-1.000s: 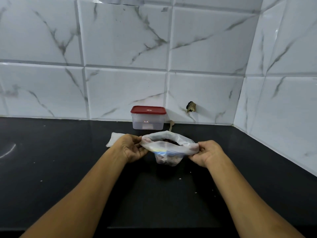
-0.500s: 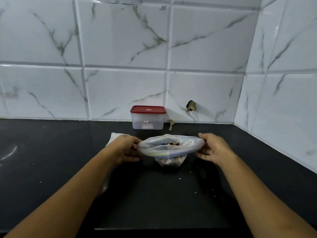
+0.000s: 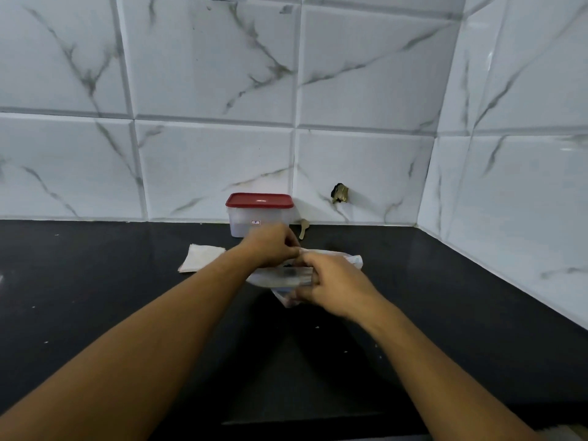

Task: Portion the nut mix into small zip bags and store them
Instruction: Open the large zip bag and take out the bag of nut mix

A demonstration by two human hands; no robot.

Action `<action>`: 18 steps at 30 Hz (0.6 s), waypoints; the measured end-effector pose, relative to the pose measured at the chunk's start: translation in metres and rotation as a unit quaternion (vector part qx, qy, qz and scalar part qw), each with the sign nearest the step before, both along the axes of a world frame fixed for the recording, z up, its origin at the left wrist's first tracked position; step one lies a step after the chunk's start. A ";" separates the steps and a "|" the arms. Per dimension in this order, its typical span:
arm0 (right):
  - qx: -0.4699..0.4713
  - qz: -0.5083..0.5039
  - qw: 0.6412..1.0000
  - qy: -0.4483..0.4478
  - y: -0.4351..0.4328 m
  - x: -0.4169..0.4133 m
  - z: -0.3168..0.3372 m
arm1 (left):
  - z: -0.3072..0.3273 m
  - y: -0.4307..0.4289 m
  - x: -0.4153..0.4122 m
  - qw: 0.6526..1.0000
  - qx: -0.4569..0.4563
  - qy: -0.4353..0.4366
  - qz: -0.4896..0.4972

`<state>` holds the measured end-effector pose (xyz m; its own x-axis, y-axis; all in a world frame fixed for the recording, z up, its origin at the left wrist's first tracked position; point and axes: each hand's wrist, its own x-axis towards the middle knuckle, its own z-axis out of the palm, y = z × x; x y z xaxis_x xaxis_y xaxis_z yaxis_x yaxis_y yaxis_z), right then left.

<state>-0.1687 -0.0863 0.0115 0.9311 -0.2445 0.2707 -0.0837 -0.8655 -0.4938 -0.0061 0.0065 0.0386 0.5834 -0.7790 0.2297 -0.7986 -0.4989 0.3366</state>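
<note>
A clear zip bag [image 3: 280, 276] with a dark nut mix inside sits on the black counter [image 3: 111, 281], blurred by motion. My left hand [image 3: 273, 246] pinches the bag's top edge at its far side. My right hand [image 3: 331, 284] grips the bag's near right part, fingers curled over the plastic. The two hands nearly touch above the bag's mouth, which looks pressed flat. A clear tub with a red lid [image 3: 259, 214] stands behind, against the tiled wall.
A stack of flat white bags [image 3: 199, 257] lies left of my left hand. A small beige spoon [image 3: 303, 228] leans by the tub. Tiled walls meet in a corner at the right. The counter's front edge runs along the bottom.
Both hands have come together from the bag's two ends toward its middle. The wide open mouth of the bag has been flattened.
</note>
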 end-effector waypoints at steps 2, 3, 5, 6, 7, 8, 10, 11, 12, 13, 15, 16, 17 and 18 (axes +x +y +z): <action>-0.003 -0.018 1.000 -0.006 0.000 0.004 -0.006 | -0.002 -0.002 -0.001 1.000 0.017 0.017 0.002; 0.016 -0.030 0.999 -0.011 -0.003 0.005 -0.007 | -0.003 -0.001 -0.001 0.999 0.011 0.034 0.007; 0.070 -0.045 0.996 -0.025 -0.008 0.005 -0.006 | -0.003 0.006 0.002 0.997 -0.022 0.072 0.028; 0.103 -0.051 0.993 -0.030 -0.010 0.004 -0.004 | -0.003 0.010 0.005 0.994 -0.041 0.095 0.044; 0.136 -0.060 0.988 -0.035 -0.012 0.002 -0.001 | -0.003 0.016 0.008 0.988 -0.060 0.128 0.062; 0.168 -0.069 0.983 -0.039 -0.014 0.000 0.001 | -0.004 0.021 0.010 0.978 -0.079 0.174 0.081; 0.235 -0.084 0.967 -0.050 -0.018 -0.003 0.002 | -0.009 0.028 0.010 0.949 -0.119 0.270 0.110; 0.264 -0.093 0.958 -0.057 -0.020 -0.003 0.001 | -0.011 0.030 0.009 0.932 -0.142 0.311 0.121; 0.284 -0.107 0.951 -0.064 -0.022 -0.001 0.000 | -0.014 0.032 0.007 0.912 -0.166 0.350 0.132; 0.293 -0.125 0.945 -0.071 -0.024 0.001 -0.002 | -0.016 0.033 0.005 0.889 -0.190 0.392 0.143; 0.310 -0.158 0.934 -0.077 -0.027 0.008 -0.006 | -0.021 0.034 0.003 0.837 -0.230 0.470 0.159; 0.330 -0.169 0.925 -0.079 -0.028 0.011 -0.007 | -0.023 0.034 0.003 0.814 -0.246 0.500 0.163; 0.358 -0.178 0.913 -0.084 -0.029 0.012 -0.008 | -0.025 0.035 0.004 0.795 -0.259 0.524 0.166; 0.387 -0.186 0.899 -0.089 -0.030 0.014 -0.007 | -0.027 0.037 0.005 0.777 -0.270 0.544 0.166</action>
<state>-0.1552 -0.1165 0.0044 0.7051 -0.7087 0.0225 -0.1560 -0.1860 -0.9701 -0.0014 0.0433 0.0117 0.8087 -0.5064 -0.2993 0.2478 -0.1682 0.9541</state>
